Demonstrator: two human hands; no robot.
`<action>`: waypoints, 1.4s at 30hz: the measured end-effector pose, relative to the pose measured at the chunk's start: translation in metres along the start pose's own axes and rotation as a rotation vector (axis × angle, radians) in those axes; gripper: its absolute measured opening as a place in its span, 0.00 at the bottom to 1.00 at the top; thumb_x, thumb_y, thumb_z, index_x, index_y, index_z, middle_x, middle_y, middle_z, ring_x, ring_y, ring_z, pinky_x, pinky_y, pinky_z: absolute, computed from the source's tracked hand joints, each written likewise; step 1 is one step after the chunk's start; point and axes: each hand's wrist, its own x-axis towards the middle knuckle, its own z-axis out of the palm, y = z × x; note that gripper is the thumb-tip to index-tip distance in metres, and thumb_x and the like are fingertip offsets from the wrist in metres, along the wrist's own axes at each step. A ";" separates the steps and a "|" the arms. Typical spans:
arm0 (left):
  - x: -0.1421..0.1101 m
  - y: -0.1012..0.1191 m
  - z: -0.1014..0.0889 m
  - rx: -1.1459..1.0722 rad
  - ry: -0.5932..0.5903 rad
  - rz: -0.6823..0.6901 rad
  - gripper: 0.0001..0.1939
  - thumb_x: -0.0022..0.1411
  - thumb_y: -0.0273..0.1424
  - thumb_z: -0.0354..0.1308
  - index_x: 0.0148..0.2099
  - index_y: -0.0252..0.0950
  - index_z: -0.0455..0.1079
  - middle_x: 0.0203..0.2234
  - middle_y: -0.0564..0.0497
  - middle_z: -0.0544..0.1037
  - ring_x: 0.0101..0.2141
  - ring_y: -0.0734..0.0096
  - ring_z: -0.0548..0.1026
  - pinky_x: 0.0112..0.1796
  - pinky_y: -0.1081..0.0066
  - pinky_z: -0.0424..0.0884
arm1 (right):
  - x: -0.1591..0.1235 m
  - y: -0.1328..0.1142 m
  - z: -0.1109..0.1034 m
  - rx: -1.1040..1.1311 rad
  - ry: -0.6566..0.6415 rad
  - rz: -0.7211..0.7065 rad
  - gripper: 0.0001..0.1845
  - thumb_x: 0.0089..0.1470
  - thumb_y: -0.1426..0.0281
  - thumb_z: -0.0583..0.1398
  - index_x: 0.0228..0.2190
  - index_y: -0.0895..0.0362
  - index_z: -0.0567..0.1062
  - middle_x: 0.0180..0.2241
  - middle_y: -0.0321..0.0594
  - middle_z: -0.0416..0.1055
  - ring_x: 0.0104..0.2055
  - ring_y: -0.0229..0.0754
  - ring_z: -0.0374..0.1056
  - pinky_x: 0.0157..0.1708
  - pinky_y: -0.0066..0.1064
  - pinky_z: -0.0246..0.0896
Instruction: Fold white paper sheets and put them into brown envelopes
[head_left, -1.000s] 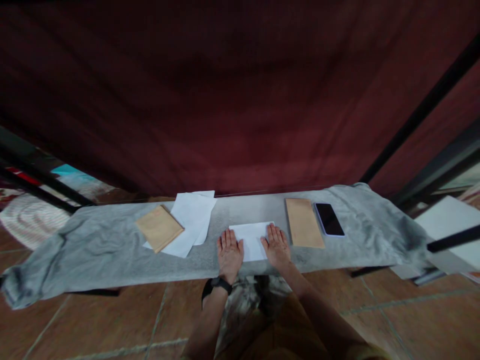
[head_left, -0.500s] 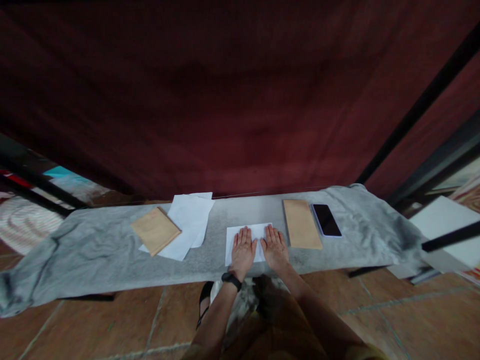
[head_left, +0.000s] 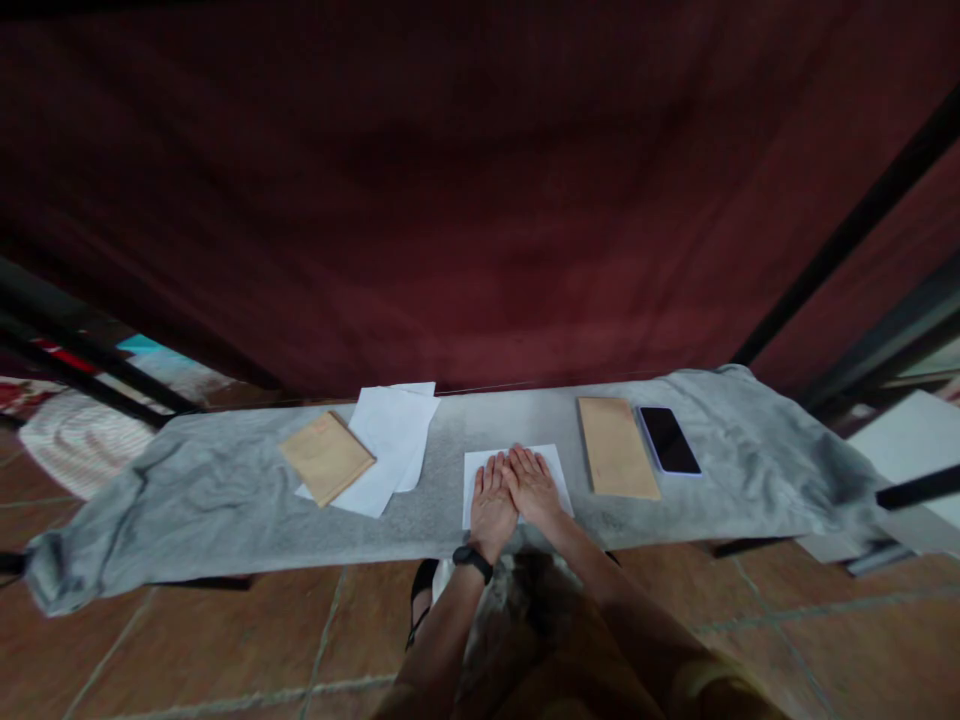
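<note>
A white sheet of paper (head_left: 555,468) lies on the grey cloth in front of me, partly covered by both palms. My left hand (head_left: 493,500) rests flat on its left half, fingers stretched forward; a black band circles that wrist. Flat on the paper too, my right hand (head_left: 534,485) angles inward, its thumb side touching or slightly overlapping the left hand's fingers. Neither hand grips anything. To the right, a brown envelope (head_left: 616,448) lies close to the paper. Another brown envelope (head_left: 327,458) sits to the left, on top of loose white sheets (head_left: 397,430).
A phone (head_left: 670,440) with a dark screen lies right of the envelope. Grey cloth (head_left: 247,510) covers the long narrow bench. Behind it hangs a dark red curtain (head_left: 495,250). Black bars (head_left: 847,230) stand at both sides, and a white board (head_left: 907,450) is at far right.
My right hand has slid left across the paper until it meets my left hand. The paper's right side is now uncovered. The whole view has shifted slightly.
</note>
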 end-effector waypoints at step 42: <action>-0.049 -0.036 -0.001 0.066 0.254 -0.294 0.30 0.75 0.39 0.39 0.72 0.28 0.56 0.67 0.35 0.64 0.68 0.54 0.60 0.66 0.50 0.56 | -0.079 0.033 -0.005 -0.135 0.280 0.002 0.30 0.71 0.64 0.47 0.68 0.63 0.59 0.69 0.54 0.57 0.70 0.53 0.55 0.67 0.52 0.49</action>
